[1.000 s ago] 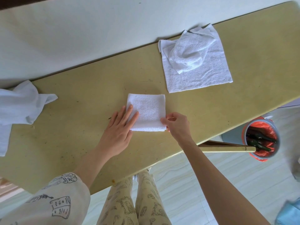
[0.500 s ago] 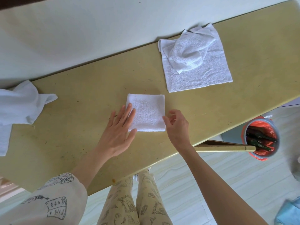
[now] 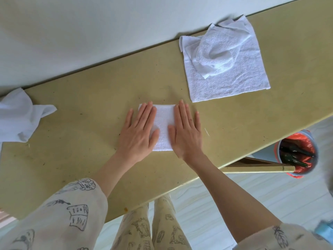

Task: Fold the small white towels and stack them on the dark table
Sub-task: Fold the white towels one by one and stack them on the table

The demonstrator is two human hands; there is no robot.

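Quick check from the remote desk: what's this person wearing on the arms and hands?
Both hands, left hand and right hand, are bare: no gloves, rings or watch visible. Forearms are uncovered. Loose cream sleeves printed with dark line drawings, including an open book, end near the elbows.

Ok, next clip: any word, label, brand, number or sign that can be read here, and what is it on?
None can be read.
Left sleeve: a drawn open book with scribbled lines, not legible words.
Trousers: printed drawings only, too small to tell any lettering.
Folded towel, the other towels, the table and the bin: no text visible.
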